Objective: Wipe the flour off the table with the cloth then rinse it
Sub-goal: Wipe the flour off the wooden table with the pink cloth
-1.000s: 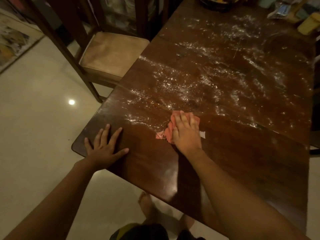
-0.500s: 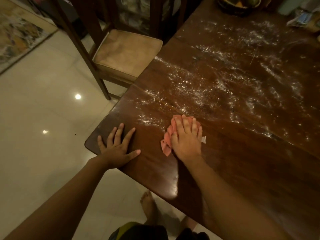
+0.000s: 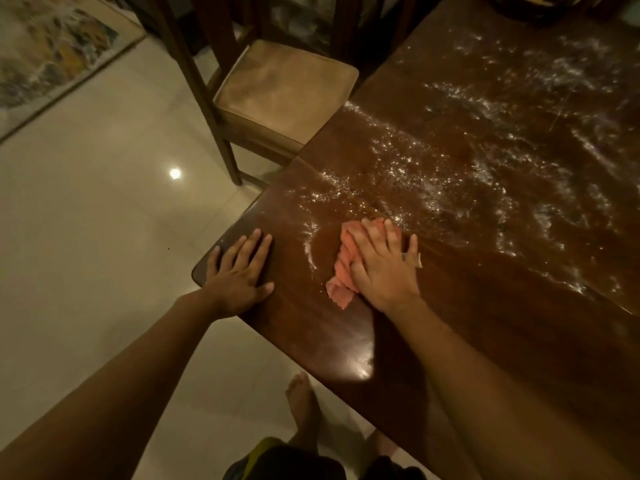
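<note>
A pink cloth (image 3: 341, 271) lies bunched on the dark wooden table (image 3: 519, 341), pressed down under my right hand (image 3: 384, 268). White flour (image 3: 450, 174) is scattered over the table beyond the cloth, with a thin curved streak just left of it. My left hand (image 3: 239, 271) rests flat with fingers spread on the table's near left corner, holding nothing. The wood nearer to me looks bare and glossy.
A wooden chair with a tan cushion (image 3: 284, 91) stands at the table's left side. A patterned rug (image 3: 45, 53) lies at the far left on the pale tiled floor (image 3: 86, 237). A dark bowl (image 3: 533, 5) sits at the far table edge. My bare foot (image 3: 301, 403) is below the table edge.
My right hand has slid the cloth slightly toward me and left, bunching it and leaving a curved flour streak. The view has shifted left. My left hand stays planted on the corner.
</note>
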`<state>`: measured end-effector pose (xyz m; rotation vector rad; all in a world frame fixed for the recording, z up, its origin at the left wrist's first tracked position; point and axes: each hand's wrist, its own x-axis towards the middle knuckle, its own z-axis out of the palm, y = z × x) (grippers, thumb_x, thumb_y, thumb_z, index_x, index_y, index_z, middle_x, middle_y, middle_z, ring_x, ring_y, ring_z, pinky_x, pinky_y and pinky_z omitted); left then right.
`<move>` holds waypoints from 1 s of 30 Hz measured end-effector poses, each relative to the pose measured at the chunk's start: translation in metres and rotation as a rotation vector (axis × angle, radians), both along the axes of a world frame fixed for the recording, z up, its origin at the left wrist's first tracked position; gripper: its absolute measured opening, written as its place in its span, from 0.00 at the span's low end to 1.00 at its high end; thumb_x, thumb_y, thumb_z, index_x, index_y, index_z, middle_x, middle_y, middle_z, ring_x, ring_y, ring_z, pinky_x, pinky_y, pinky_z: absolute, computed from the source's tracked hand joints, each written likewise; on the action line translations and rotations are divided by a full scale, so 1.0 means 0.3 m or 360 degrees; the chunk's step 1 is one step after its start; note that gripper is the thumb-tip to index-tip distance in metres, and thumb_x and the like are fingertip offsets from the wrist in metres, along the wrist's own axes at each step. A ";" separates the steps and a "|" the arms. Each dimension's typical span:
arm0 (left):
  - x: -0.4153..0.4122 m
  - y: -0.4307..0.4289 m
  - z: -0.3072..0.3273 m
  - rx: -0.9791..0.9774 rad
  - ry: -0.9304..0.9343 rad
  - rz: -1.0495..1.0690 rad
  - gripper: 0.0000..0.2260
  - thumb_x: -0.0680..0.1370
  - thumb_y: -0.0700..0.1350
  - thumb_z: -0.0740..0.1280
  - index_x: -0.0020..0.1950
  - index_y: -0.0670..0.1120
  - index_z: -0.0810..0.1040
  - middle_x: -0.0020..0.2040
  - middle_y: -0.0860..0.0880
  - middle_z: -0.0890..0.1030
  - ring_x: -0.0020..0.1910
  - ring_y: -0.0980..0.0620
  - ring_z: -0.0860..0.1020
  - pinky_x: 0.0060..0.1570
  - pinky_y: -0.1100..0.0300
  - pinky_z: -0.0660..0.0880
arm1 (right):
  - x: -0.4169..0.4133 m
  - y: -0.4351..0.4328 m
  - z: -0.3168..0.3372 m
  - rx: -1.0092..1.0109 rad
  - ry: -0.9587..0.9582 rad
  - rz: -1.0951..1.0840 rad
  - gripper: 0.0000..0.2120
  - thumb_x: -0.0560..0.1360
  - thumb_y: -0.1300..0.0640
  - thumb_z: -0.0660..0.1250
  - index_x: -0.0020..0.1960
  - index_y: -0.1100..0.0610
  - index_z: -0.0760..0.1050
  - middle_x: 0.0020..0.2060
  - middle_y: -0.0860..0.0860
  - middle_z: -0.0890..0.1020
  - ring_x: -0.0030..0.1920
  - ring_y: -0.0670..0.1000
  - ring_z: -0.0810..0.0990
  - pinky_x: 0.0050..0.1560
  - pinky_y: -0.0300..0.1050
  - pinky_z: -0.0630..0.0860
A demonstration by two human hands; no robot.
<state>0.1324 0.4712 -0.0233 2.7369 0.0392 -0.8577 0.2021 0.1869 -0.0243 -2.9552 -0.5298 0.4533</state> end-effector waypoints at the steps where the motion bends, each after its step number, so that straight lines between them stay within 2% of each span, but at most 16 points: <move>1: 0.000 0.001 -0.001 -0.0002 -0.0005 0.0010 0.39 0.72 0.68 0.48 0.76 0.61 0.29 0.78 0.56 0.30 0.78 0.51 0.35 0.73 0.44 0.33 | 0.007 0.063 -0.001 0.0042 0.0005 -0.0095 0.31 0.77 0.42 0.39 0.81 0.42 0.47 0.82 0.45 0.49 0.81 0.56 0.39 0.75 0.69 0.35; 3: 0.002 0.003 0.000 0.0007 -0.0005 0.0022 0.39 0.72 0.67 0.48 0.76 0.61 0.30 0.78 0.56 0.30 0.78 0.51 0.35 0.73 0.44 0.33 | 0.004 0.179 -0.001 0.0082 -0.0007 -0.0055 0.33 0.77 0.42 0.39 0.82 0.46 0.50 0.82 0.48 0.50 0.80 0.59 0.38 0.76 0.66 0.36; 6: 0.003 0.000 -0.002 -0.0012 0.0007 0.0030 0.39 0.72 0.67 0.49 0.76 0.62 0.30 0.77 0.58 0.29 0.78 0.52 0.35 0.73 0.44 0.33 | -0.022 0.214 -0.004 0.0078 -0.0021 0.0494 0.31 0.79 0.44 0.46 0.81 0.49 0.55 0.81 0.51 0.56 0.81 0.62 0.44 0.78 0.64 0.43; 9: 0.001 0.004 -0.005 -0.0045 -0.0013 0.0026 0.39 0.73 0.67 0.50 0.76 0.62 0.29 0.75 0.60 0.27 0.78 0.51 0.34 0.73 0.43 0.33 | 0.035 0.095 -0.004 0.0058 -0.0031 0.0900 0.29 0.80 0.44 0.48 0.81 0.45 0.53 0.81 0.48 0.54 0.81 0.58 0.46 0.78 0.61 0.45; 11: 0.000 0.005 -0.002 -0.0056 -0.0027 0.0022 0.38 0.75 0.66 0.51 0.76 0.61 0.29 0.77 0.58 0.29 0.78 0.51 0.34 0.73 0.43 0.33 | 0.109 0.040 0.001 0.0015 -0.0013 0.0748 0.29 0.80 0.43 0.43 0.81 0.42 0.49 0.82 0.45 0.50 0.81 0.55 0.43 0.78 0.61 0.42; 13: 0.000 0.003 0.007 -0.0048 -0.0032 0.0016 0.38 0.78 0.64 0.54 0.76 0.61 0.29 0.77 0.57 0.29 0.78 0.51 0.33 0.72 0.43 0.32 | 0.174 0.068 -0.001 0.0044 -0.0020 0.0359 0.31 0.78 0.43 0.38 0.82 0.43 0.45 0.82 0.47 0.48 0.81 0.57 0.40 0.79 0.59 0.38; 15: 0.000 0.000 0.015 -0.0042 -0.0021 0.0010 0.38 0.80 0.63 0.56 0.76 0.60 0.29 0.77 0.57 0.29 0.77 0.51 0.33 0.72 0.43 0.32 | 0.205 0.167 -0.006 0.0095 -0.0038 0.0079 0.33 0.78 0.45 0.40 0.82 0.48 0.46 0.82 0.51 0.49 0.81 0.61 0.40 0.78 0.58 0.37; 17: 0.003 0.000 0.019 -0.0053 0.0003 -0.0001 0.38 0.80 0.62 0.56 0.76 0.60 0.29 0.77 0.57 0.29 0.77 0.51 0.33 0.72 0.44 0.32 | 0.199 0.273 -0.005 0.0099 -0.0038 0.0023 0.32 0.78 0.47 0.42 0.82 0.51 0.48 0.82 0.54 0.52 0.80 0.64 0.40 0.78 0.60 0.36; 18: 0.005 0.002 0.020 -0.0061 0.0010 -0.0006 0.38 0.80 0.62 0.56 0.76 0.60 0.29 0.77 0.56 0.29 0.77 0.51 0.33 0.72 0.43 0.32 | 0.186 0.310 -0.001 0.0085 -0.0043 0.0125 0.32 0.78 0.46 0.42 0.82 0.51 0.50 0.81 0.54 0.52 0.80 0.64 0.40 0.78 0.60 0.37; 21: 0.004 0.005 0.023 -0.0060 0.0016 -0.0015 0.38 0.80 0.63 0.56 0.76 0.59 0.29 0.77 0.56 0.29 0.77 0.51 0.33 0.72 0.43 0.32 | 0.148 0.300 0.000 0.0094 -0.0021 0.0758 0.33 0.78 0.45 0.43 0.82 0.50 0.53 0.81 0.52 0.54 0.80 0.62 0.43 0.79 0.60 0.41; 23: 0.001 0.002 0.025 -0.0058 0.0016 -0.0013 0.38 0.80 0.63 0.56 0.77 0.58 0.29 0.78 0.55 0.30 0.78 0.50 0.33 0.72 0.43 0.33 | 0.170 0.235 0.003 0.0120 0.0031 0.0983 0.32 0.78 0.45 0.45 0.81 0.46 0.53 0.81 0.48 0.54 0.81 0.58 0.44 0.79 0.59 0.43; 24: 0.000 0.000 0.026 -0.0048 0.0001 -0.0010 0.39 0.80 0.63 0.56 0.77 0.58 0.30 0.78 0.55 0.30 0.78 0.50 0.34 0.72 0.43 0.33 | 0.195 0.210 0.008 0.0104 0.0032 0.0950 0.32 0.77 0.44 0.45 0.81 0.44 0.52 0.81 0.47 0.53 0.81 0.57 0.45 0.79 0.59 0.43; 26: 0.002 0.000 0.029 -0.0030 -0.0027 -0.0005 0.39 0.80 0.62 0.56 0.77 0.57 0.30 0.78 0.55 0.31 0.78 0.50 0.34 0.73 0.42 0.34 | 0.251 0.207 0.010 0.0041 0.0018 0.0637 0.31 0.78 0.44 0.44 0.81 0.43 0.49 0.82 0.46 0.50 0.81 0.56 0.43 0.79 0.61 0.42; 28: 0.002 -0.001 0.031 -0.0045 -0.0018 -0.0005 0.39 0.80 0.62 0.57 0.77 0.57 0.30 0.78 0.55 0.30 0.78 0.50 0.34 0.73 0.42 0.33 | 0.294 0.286 0.008 0.0049 -0.0007 0.0241 0.31 0.81 0.48 0.49 0.82 0.47 0.47 0.82 0.49 0.48 0.81 0.60 0.41 0.79 0.61 0.40; 30: 0.001 -0.001 0.028 -0.0049 -0.0018 -0.0005 0.39 0.80 0.63 0.56 0.77 0.57 0.30 0.78 0.55 0.30 0.78 0.50 0.34 0.73 0.42 0.33 | 0.290 0.402 0.011 0.0068 -0.0034 0.0058 0.31 0.82 0.50 0.52 0.82 0.51 0.47 0.82 0.53 0.48 0.80 0.63 0.39 0.79 0.62 0.39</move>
